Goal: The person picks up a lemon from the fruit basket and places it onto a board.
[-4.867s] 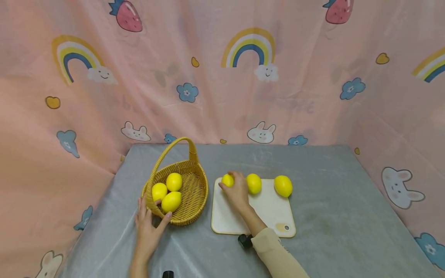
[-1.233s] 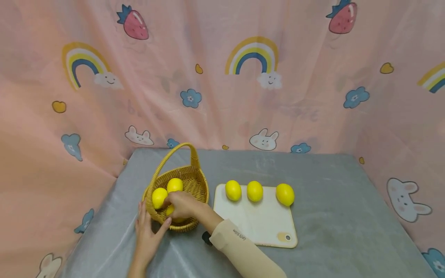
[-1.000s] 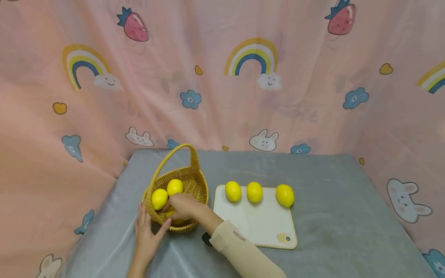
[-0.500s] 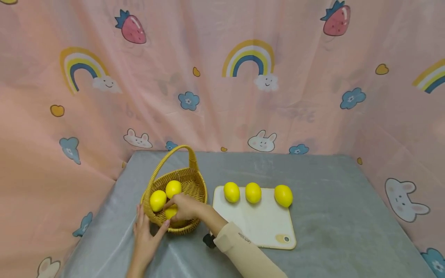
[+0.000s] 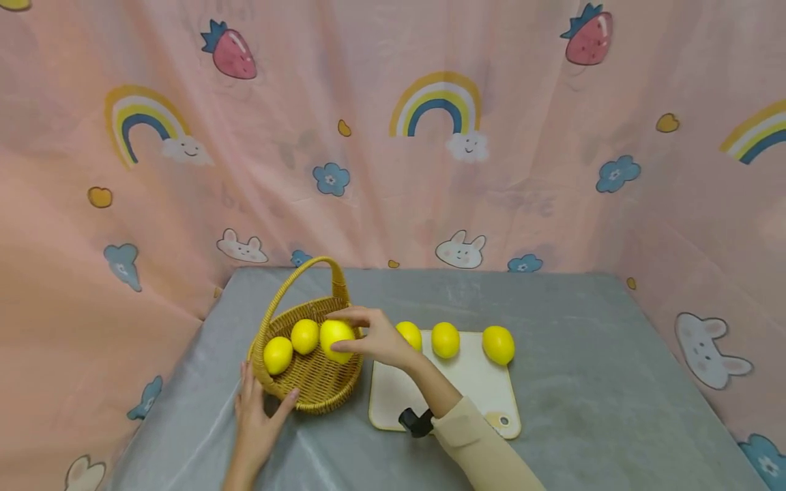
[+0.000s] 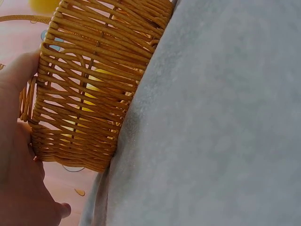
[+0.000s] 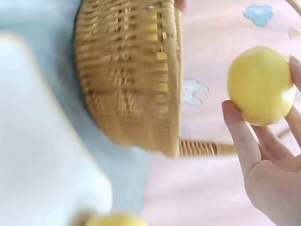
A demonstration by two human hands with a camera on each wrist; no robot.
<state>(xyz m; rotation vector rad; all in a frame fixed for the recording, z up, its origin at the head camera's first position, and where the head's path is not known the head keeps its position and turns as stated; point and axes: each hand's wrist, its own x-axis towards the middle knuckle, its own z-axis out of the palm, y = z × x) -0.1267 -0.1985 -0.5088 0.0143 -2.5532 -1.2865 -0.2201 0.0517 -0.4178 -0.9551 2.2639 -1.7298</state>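
My right hand (image 5: pixel 381 339) pinches a lemon (image 5: pixel 336 340) between thumb and fingers, above the right side of the wicker basket (image 5: pixel 331 405). In the right wrist view that lemon (image 7: pixel 261 85) hangs clear of the basket's rim. Two more lemons, one at the left (image 5: pixel 278 355) and one behind it (image 5: pixel 305 336), lie inside. My left hand (image 5: pixel 254 416) holds the basket's near left side, thumb along the front rim. The left wrist view has the thumb (image 6: pixel 21 70) against the woven wall; some fingers are partly hidden behind it.
A white cutting board (image 5: pixel 454 389) lies right of the basket. Along its far edge sit three lemons: one partly behind my right hand (image 5: pixel 410 333), a middle one (image 5: pixel 445 340) and one at the right corner (image 5: pixel 498 345). The basket's tall handle (image 5: pixel 295 281) arches over its left side.
My right hand has lifted a lemon from the basket's front and carried it up and right. Earlier it let go of a lemon at the board's left. My left hand stays at the basket.
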